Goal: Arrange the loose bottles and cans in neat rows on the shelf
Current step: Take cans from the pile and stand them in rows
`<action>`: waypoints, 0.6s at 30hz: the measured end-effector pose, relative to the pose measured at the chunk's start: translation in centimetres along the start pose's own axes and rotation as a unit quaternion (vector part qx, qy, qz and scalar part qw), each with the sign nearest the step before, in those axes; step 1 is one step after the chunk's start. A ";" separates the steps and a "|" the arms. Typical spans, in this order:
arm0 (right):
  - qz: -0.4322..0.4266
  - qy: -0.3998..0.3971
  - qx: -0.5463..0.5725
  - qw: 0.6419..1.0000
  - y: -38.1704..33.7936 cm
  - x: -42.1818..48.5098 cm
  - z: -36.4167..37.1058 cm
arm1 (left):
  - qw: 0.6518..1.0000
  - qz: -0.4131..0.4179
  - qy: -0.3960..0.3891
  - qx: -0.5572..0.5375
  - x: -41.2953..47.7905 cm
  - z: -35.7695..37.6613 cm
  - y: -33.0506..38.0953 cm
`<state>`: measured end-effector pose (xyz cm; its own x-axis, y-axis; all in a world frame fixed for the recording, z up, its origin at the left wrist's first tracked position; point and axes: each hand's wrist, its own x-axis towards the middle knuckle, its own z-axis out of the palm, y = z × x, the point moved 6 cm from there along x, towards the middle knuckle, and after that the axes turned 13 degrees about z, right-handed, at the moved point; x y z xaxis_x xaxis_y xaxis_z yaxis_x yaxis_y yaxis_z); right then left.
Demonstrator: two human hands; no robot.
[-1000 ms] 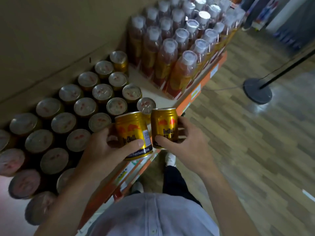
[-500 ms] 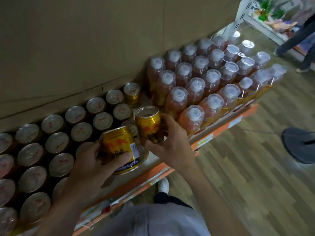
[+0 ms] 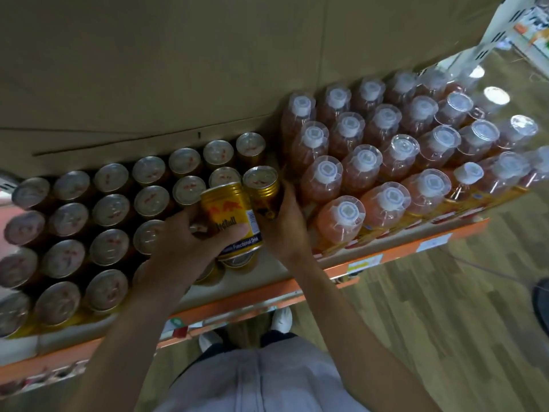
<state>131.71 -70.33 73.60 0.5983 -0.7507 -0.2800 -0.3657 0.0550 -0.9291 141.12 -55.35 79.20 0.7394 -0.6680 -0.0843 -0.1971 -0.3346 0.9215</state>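
Note:
My left hand point(image 3: 181, 242) grips a gold Red Bull can point(image 3: 230, 217), tilted with its label facing me, above the front rows of cans. My right hand point(image 3: 285, 224) holds a second gold can point(image 3: 261, 185) upright at the right end of the can block, beside the bottles. Several rows of gold cans point(image 3: 110, 209) with silver tops stand on the shelf point(image 3: 255, 301) at the left. Rows of orange drink bottles point(image 3: 389, 156) with clear caps fill the shelf to the right.
A large brown cardboard wall point(image 3: 178, 69) rises behind the cans and bottles. The shelf has an orange front edge point(image 3: 392, 257) with price labels. Wooden floor point(image 3: 445, 322) lies to the right, with a dark round stand base point(image 3: 542, 304) at the far right edge.
Both hands have carried their cans forward over the shelf. The right hand's can has moved from the shelf edge to the back-right end of the can block, next to the bottles.

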 end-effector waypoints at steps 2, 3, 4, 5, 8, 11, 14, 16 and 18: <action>0.038 -0.010 0.041 0.998 1.0 1.3 1.0 | 1.000 -0.005 0.013 0.007 -0.4 -0.4 -0.3; 0.047 -0.009 0.035 0.998 1.3 1.9 1.3 | 1.000 -0.014 0.017 0.004 -0.6 -0.6 -0.6; 0.038 -0.009 0.029 0.999 1.6 2.5 1.7 | 1.000 -0.020 0.017 -0.002 -0.8 -0.8 -0.8; 0.009 -0.002 0.023 1.000 1.8 3.2 1.9 | 1.000 -0.026 0.014 -0.004 -1.0 -0.9 -1.1; -0.011 0.050 -0.032 0.998 2.6 5.2 2.8 | 1.000 -0.021 0.005 0.002 -1.3 -1.3 -1.7; 0.028 0.060 -0.058 0.996 1.9 5.9 3.4 | 1.000 -0.026 0.001 -0.001 -1.6 -1.5 -2.0; 0.015 0.062 -0.078 0.995 1.9 6.1 3.7 | 1.000 -0.021 0.006 -0.012 -1.8 -1.7 -1.9; 0.008 0.057 -0.081 0.995 2.2 6.4 3.7 | 0.999 -0.024 0.009 -0.021 -1.9 -1.8 -1.8; 0.031 0.041 -0.081 0.995 2.7 6.7 3.6 | 0.999 -0.023 0.009 -0.023 -1.9 -1.9 -1.7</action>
<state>137.35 -72.85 68.33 0.5128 -0.8012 -0.3085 -0.5146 0.0008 -0.8574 141.25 -52.21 78.47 0.7584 -0.6407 -0.1199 -0.1337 -0.3329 0.9335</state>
